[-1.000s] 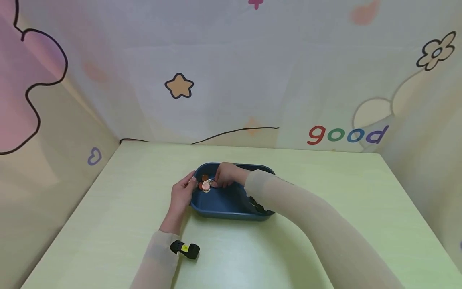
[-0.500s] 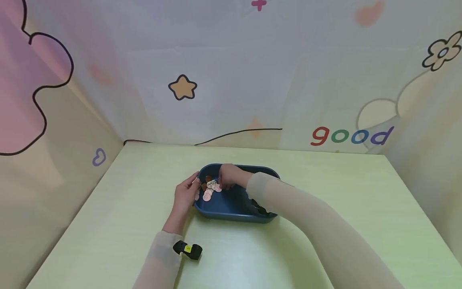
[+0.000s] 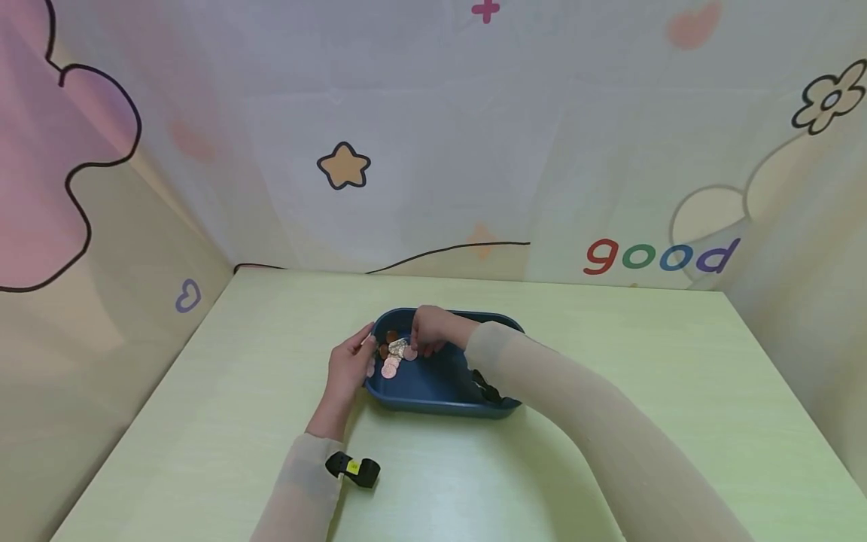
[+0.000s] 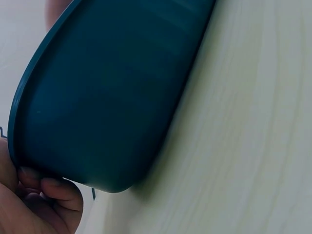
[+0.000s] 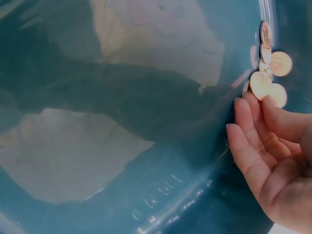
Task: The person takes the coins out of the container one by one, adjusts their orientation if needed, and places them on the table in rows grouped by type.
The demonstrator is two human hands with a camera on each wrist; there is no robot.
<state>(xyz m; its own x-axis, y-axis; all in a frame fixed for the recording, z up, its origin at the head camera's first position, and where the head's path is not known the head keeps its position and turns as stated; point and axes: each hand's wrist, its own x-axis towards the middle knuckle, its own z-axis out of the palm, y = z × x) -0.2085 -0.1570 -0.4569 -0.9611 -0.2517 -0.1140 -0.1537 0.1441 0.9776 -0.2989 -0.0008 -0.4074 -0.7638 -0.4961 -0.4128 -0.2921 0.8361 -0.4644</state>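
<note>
A dark blue oblong tray (image 3: pixel 443 406) with rounded corners stands on the table. At its left end my left hand (image 3: pixel 347 369) grips the wall, thumb over the rim; in the left wrist view, curled fingers (image 4: pixel 63 195) show at the tray's corner. Several copper and pale gold coins (image 3: pixel 389 366) lie in a loose cluster inside the left end. My right hand (image 3: pixel 433 331) reaches into the tray beside them. In the right wrist view, its thumb and fingertips meet at a coin (image 5: pixel 277 95) against another coin (image 5: pixel 260 84), seemingly pinching one; the contact is partly hidden.
The pale table (image 3: pixel 203 421) extends around the tray. Behind it rises a printed cloth backdrop (image 3: pixel 433 165), with side panels left and right. A black wrist strap (image 3: pixel 352 469) sits on the left sleeve; the right forearm covers the tray's right end.
The coins have spread from a tighter pile, with some now nearer the tray's front. My right hand stays among them, shifting slightly. My left hand keeps its grip; the head view has shifted a little.
</note>
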